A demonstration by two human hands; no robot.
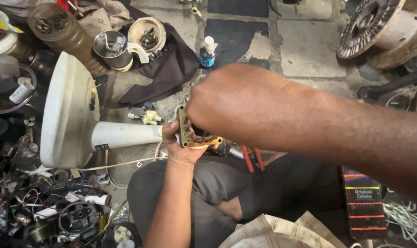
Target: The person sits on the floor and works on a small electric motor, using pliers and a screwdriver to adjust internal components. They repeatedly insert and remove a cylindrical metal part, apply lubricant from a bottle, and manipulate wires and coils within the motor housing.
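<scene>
My left hand [178, 146] grips a small brass-coloured plate with copper windings, a small motor part [184, 133], held above my lap. My right hand [217, 103] reaches over it from the right, and its fingers are closed on the part's upper side; they are mostly hidden behind the wrist. A cream pedestal fan base [68, 110] lies on its side to the left, its white stem [125, 134] pointing at my left hand. Red-handled pliers [253, 158] rest on my lap just under the right forearm.
Scrap parts, wires and small motors [75, 216] pile at lower left. A steel cup [112, 49], a bowl of screws [146, 33] and a small bottle [207, 53] stand on the stone floor beyond. A large wooden spool [378, 27] is at top right, a dark box [363, 202] at right.
</scene>
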